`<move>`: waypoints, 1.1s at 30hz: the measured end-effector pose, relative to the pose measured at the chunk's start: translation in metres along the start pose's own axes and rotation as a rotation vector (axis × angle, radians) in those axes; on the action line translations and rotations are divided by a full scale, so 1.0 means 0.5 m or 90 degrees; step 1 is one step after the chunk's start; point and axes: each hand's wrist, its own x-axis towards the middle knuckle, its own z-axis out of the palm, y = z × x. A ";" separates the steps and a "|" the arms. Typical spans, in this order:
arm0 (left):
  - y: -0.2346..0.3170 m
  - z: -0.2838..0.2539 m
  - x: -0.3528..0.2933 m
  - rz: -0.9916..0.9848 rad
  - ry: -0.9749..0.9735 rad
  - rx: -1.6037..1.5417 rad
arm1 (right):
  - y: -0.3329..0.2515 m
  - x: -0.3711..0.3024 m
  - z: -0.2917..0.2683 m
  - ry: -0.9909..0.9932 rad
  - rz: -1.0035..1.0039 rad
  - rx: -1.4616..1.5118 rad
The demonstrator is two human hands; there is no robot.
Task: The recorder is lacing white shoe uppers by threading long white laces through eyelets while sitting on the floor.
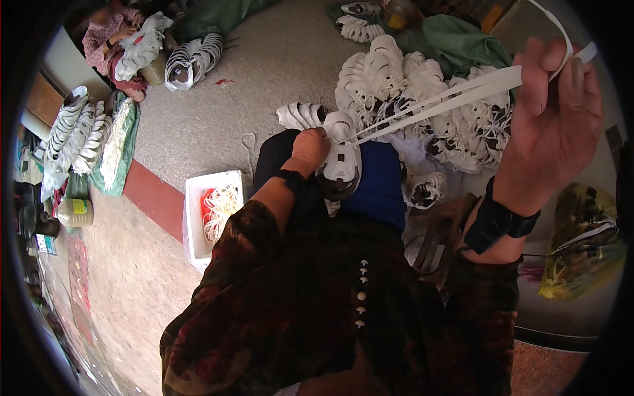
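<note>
A white shoe upper (pixel 341 162) with a small dark square patch lies across my lap. My left hand (pixel 310 148) is closed on its left edge, thumb and fingers pinched together. From the upper, strands of flat white shoelace (pixel 456 100) run taut up to the right. My right hand (pixel 558 109), raised high at the right, grips the lace between thumb and fingers. Another stretch of lace loops above that hand toward the top edge. A black band is on each wrist.
Many white shoe uppers (pixel 422 86) are heaped ahead, with green sacks behind. A white box (pixel 192 224) of coiled laces stands left of my knee. Another person (pixel 109 39) sits far left beside more uppers. A yellow bag (pixel 581 244) lies at right.
</note>
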 end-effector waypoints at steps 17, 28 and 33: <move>-0.015 0.024 0.020 -0.067 -0.030 -0.205 | -0.006 0.014 -0.069 -0.163 0.082 0.099; -0.013 0.022 0.020 -0.063 -0.117 -0.623 | -0.008 0.004 -0.050 -0.173 0.072 0.050; 0.000 0.004 0.018 -0.091 -0.156 -0.721 | -0.005 0.002 -0.047 -0.171 0.062 0.032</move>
